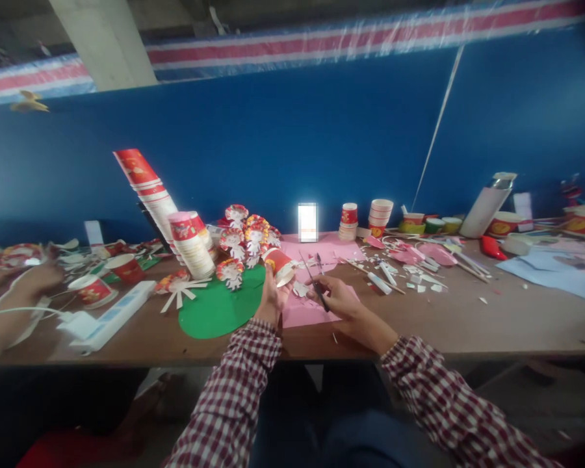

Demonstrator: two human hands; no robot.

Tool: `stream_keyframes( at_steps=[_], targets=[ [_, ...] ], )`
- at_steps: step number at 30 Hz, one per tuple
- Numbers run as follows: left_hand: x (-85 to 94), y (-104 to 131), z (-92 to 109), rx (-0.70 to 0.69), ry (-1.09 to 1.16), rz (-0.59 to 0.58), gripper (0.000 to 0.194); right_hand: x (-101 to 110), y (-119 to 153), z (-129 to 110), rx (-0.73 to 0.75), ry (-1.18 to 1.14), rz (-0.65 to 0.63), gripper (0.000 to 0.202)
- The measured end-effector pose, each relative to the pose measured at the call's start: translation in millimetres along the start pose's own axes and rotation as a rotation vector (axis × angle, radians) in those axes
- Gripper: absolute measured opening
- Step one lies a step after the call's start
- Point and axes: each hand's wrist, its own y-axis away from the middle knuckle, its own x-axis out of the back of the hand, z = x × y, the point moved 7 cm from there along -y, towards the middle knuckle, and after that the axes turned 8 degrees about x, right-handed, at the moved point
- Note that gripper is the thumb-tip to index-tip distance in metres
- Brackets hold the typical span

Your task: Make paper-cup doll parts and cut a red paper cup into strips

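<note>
My left hand point(273, 296) is wrapped round a red and white paper cup point(279, 265), which is tilted above pink paper point(299, 315). Close to its right, my right hand point(340, 298) grips dark-handled scissors point(320, 292), their blades pointing up and left toward the cup. The blades look parted and do not visibly touch the cup. White and pink scraps lie under and between the hands. A green sheet point(212, 312) is left of my left hand, with several cup figures with frilled red and yellow tops point(234, 242) behind it.
Leaning cup stacks point(160, 201) and a white power strip point(119, 318) stand on the left, near another person's hand point(36, 286). Right of centre lie a glue tube point(379, 283), sticks and paper scraps. Farther right are a tilted white bottle point(485, 207) and pale blue paper point(556, 270).
</note>
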Motion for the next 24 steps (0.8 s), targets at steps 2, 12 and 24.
stream_keyframes(
  at_steps=[2,12,24],
  targets=[
    [-1.2,2,2,-0.006,0.028,0.022,0.041,-2,-8,-4,0.031,0.001,-0.025,0.038],
    [9.1,0,23,-0.139,0.078,0.067,0.045,-32,-14,18,-0.045,-0.248,-0.139,0.051],
    [4.8,3,26,-0.203,0.028,0.036,0.047,-30,-10,22,0.016,0.259,-0.156,0.030]
  ],
)
